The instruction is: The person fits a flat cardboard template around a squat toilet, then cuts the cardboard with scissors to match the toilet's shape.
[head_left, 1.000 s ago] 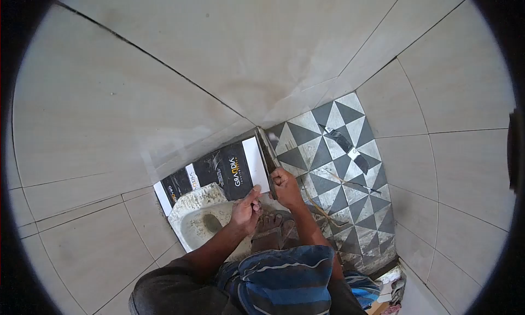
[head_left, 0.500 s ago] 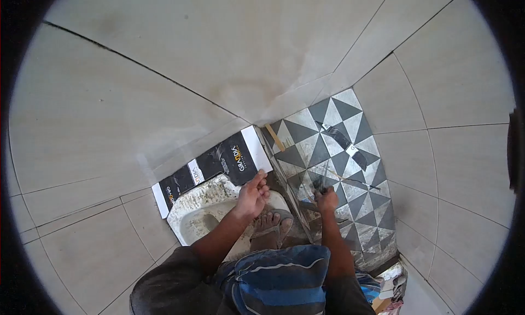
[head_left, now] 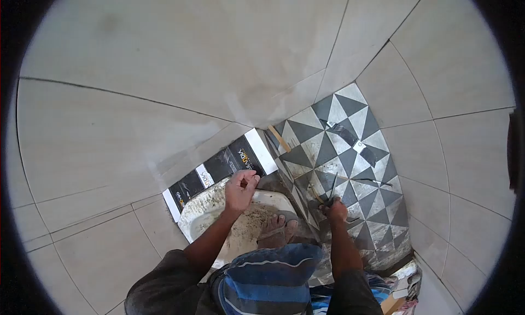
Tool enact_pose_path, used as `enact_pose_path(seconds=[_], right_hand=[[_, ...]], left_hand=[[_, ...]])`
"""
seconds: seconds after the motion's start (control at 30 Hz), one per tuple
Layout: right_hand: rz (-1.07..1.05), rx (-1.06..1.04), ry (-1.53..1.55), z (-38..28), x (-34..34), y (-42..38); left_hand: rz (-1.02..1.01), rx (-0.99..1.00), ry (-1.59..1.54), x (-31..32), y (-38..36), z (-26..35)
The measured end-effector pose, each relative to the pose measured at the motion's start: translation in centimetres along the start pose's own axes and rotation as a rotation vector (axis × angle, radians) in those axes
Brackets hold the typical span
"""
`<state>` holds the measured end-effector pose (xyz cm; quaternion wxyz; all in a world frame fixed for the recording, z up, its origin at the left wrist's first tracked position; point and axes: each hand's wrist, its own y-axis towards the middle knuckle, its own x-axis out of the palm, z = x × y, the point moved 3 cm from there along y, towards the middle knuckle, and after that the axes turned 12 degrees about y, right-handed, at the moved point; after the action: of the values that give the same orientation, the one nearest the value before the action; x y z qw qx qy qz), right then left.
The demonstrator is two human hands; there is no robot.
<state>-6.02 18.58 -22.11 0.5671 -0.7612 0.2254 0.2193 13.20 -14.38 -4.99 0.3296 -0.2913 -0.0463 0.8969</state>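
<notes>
My left hand [head_left: 239, 192] is above the rim of a dirty white squat pan [head_left: 279, 199], beside the near edge of a black and white printed cardboard piece [head_left: 227, 161]. Its fingers are loosely bent, with a small gap at the thumb, and nothing shows between them. My right hand [head_left: 334, 210] is closed around a thin, pointed tool [head_left: 334, 187] whose exact kind I cannot make out. That hand is low over the grey and white patterned floor tiles [head_left: 314, 151], right of the pan.
A sandalled foot [head_left: 278, 230] rests at the pan. A wooden strip [head_left: 279, 139] and a dark strip with white labels [head_left: 344, 134] lie on the tiles. Beige tiled walls [head_left: 191, 52] surround the corner. Mixed items [head_left: 402, 287] sit at the lower right.
My left hand has moved left and slightly up, away from the cardboard's right corner. My right hand has shifted slightly right and down with the tool. The camera view has turned a little.
</notes>
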Motion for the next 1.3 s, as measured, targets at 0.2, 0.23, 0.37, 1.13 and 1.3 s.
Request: enact_pose_path(seconds=[0.2, 0.23, 0.37, 1.13, 1.3], right_hand=[[-0.017, 0.074, 0.056, 1.9, 2.2, 1.5], [-0.036, 0.068, 0.089, 2.4, 2.6, 1.7], [0.013, -0.045, 0.073, 1.9, 1.8, 0.8], [0.487, -0.877, 0.552, -27.3, -1.0, -6.8], [0.498, -0.816, 0.562, -26.3, -0.4, -7.3]], left_hand=[[-0.11, 0.484, 0.75, 0.7, 3.3, 5.8], [-0.162, 0.564, 0.875, 1.4, 4.2, 5.9], [-0.326, 0.746, 1.096, 2.4, 7.3, 4.3], [0.169, 0.266, 0.814, -6.0, -0.6, -3.2], [0.441, -0.261, 0.822, -13.4, -7.2, -12.8]])
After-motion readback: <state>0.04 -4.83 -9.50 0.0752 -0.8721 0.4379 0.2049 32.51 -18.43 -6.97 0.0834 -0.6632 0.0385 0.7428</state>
